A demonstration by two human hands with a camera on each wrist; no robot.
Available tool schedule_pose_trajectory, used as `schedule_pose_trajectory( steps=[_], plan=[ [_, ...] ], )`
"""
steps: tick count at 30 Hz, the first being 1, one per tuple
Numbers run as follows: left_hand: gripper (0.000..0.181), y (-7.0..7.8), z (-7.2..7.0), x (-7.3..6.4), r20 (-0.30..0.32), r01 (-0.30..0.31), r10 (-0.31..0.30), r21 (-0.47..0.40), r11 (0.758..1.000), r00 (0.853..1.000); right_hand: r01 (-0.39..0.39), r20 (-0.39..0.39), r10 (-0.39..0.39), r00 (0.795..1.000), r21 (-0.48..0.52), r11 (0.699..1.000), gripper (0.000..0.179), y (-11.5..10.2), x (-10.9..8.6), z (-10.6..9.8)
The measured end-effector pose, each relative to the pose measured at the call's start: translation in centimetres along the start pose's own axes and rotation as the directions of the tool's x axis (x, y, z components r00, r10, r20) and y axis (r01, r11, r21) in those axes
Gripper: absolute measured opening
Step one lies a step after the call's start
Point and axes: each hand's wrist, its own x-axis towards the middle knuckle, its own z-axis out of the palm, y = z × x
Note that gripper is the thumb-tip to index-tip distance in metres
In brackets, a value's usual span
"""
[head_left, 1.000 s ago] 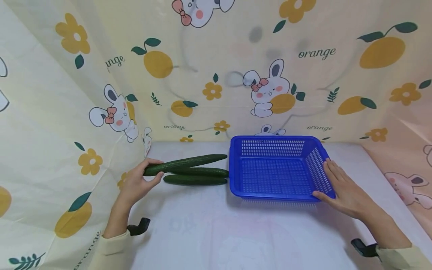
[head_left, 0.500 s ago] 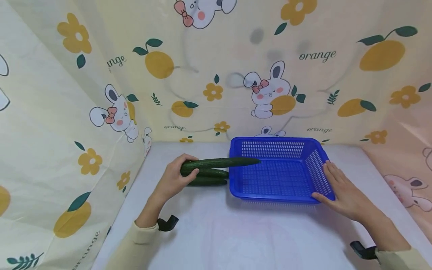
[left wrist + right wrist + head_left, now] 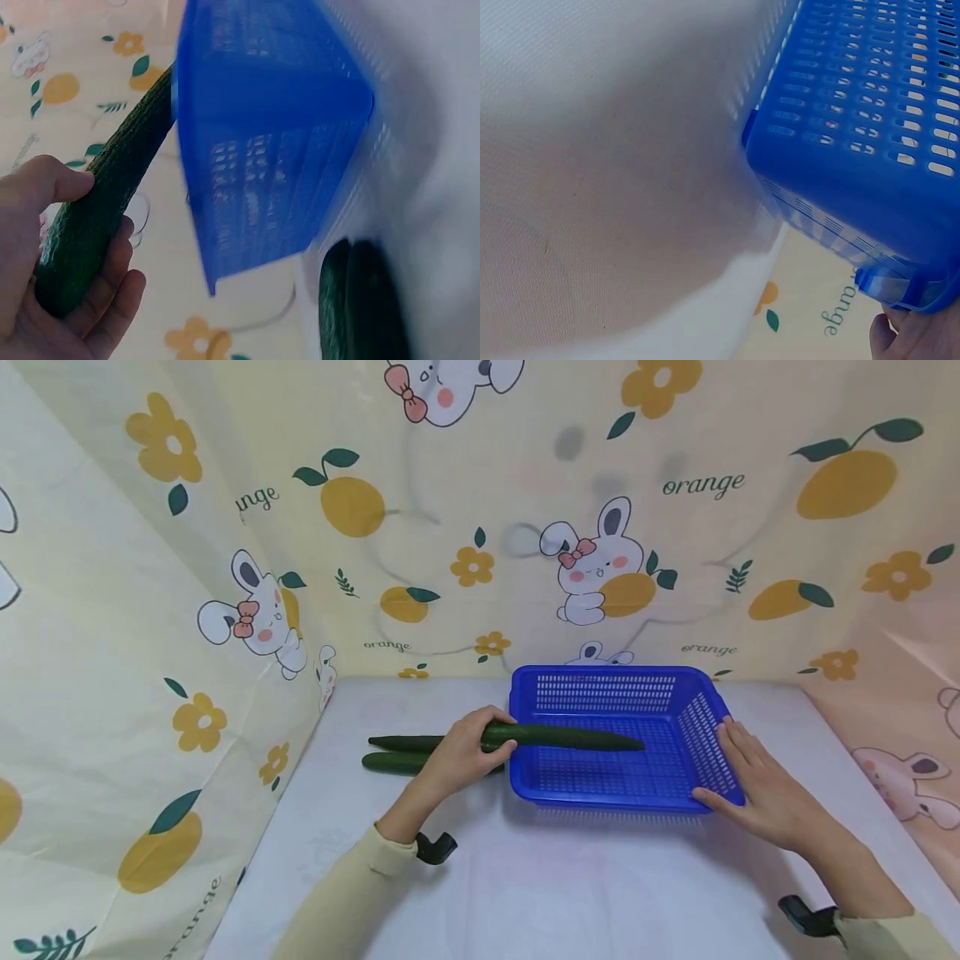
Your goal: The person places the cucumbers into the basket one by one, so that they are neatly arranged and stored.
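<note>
Now the cucumber (image 3: 570, 737), gripped between thumb and curled fingers of the left hand (image 3: 468, 752), has been carried rightward until its tip is held over the basket (image 3: 622, 801), not yet released. The rim is touched by the right hand (image 3: 765, 789), fingers straight; two other cucumbers (image 3: 396, 763) are left on the table (image 3: 525, 885).

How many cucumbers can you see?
3: one cucumber in the left hand, reaching over the blue basket; two lie on the table, the far cucumber and the near cucumber, both partly behind that hand.
</note>
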Motion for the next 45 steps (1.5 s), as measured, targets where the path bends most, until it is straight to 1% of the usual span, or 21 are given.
schedule_pose_trajectory(
  steps=[4,8,14,18,22,26,34,41,45],
  plan=[
    [0.029,0.6,1.8,1.2,0.037,0.011,-0.013,0.048,0.999,0.999,-0.003,0.010,0.003,1.000,-0.003,1.000,0.113,0.1,0.0,-0.1],
    [0.029,1.0,3.1,2.2,0.064,0.022,-0.026,0.072,0.997,0.998,0.001,0.011,-0.001,1.000,0.000,1.000,0.113,0.0,0.1,-0.2],
    [0.029,1.5,4.7,3.2,0.109,0.020,-0.033,0.120,0.993,0.994,0.001,0.009,-0.001,1.000,0.003,1.000,0.113,-0.1,0.1,-0.1],
    [0.030,2.0,5.6,3.9,0.153,0.016,-0.035,0.124,0.992,0.988,0.008,0.002,-0.008,1.000,0.009,1.000,0.113,0.1,0.1,0.0],
    [0.031,2.5,6.4,4.5,0.189,0.033,-0.057,0.130,0.991,0.980,0.018,-0.005,-0.017,1.000,0.018,1.000,0.112,0.2,0.0,0.1],
    [0.030,2.8,7.1,4.9,0.202,0.051,-0.079,0.140,0.989,0.976,0.017,-0.004,-0.017,1.000,0.025,1.000,0.113,0.3,-0.1,0.1],
    [0.031,2.9,8.1,5.2,0.240,0.091,-0.114,0.108,0.990,0.964,0.013,0.000,-0.013,1.000,0.031,0.999,0.112,0.1,0.0,-0.1],
    [0.032,3.1,8.6,5.4,0.266,0.104,-0.138,0.137,0.985,0.954,-0.001,0.007,0.001,1.000,0.022,1.000,0.113,-0.1,-0.1,-0.2],
    [0.033,3.2,8.6,5.6,0.280,0.101,-0.149,0.179,0.979,0.948,-0.002,0.012,0.002,1.000,0.023,1.000,0.113,-0.1,0.0,-0.3]
  ],
)
